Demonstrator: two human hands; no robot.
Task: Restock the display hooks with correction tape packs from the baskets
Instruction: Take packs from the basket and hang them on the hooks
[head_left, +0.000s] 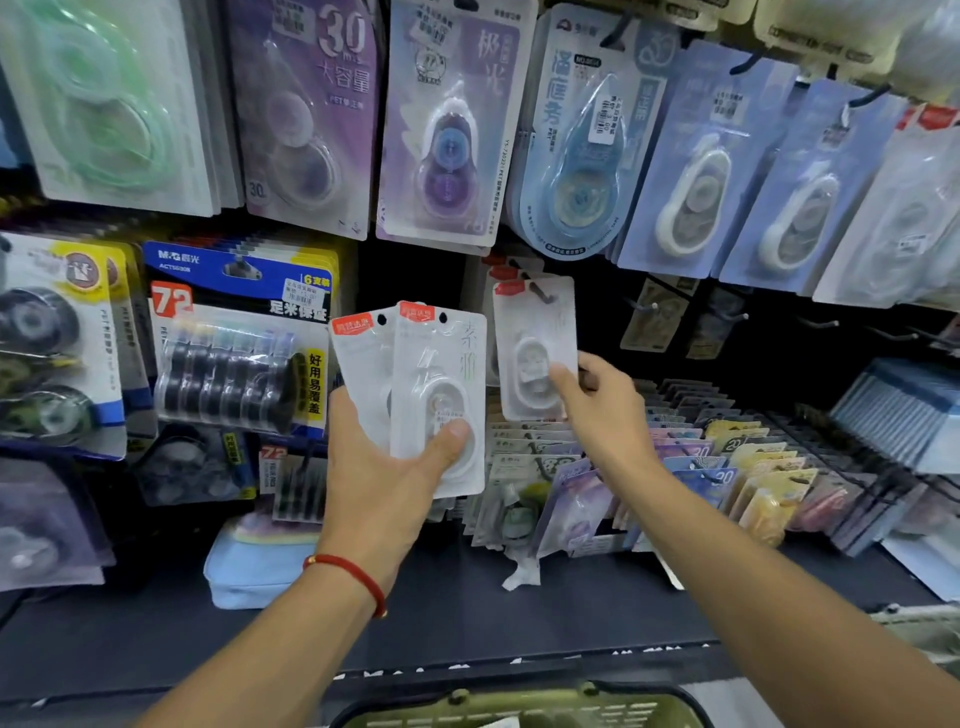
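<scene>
My left hand (384, 467) grips two white correction tape packs (441, 374) with red top labels, fanned out, thumb pressed across the front one. My right hand (597, 400) pinches the lower edge of a third white pack (535, 332), which hangs on a black display hook (540, 296) in the middle row. A green basket (519, 709) shows at the bottom edge, below both forearms.
Purple and blue tape packs (441, 130) fill the upper hooks. A black multi-pack (234, 353) hangs left. Bare hooks (727, 314) stick out to the right of the white pack. Slanted trays of coloured packs (727, 467) sit on the dark shelf (467, 613); a blue pouch (249, 566) lies there.
</scene>
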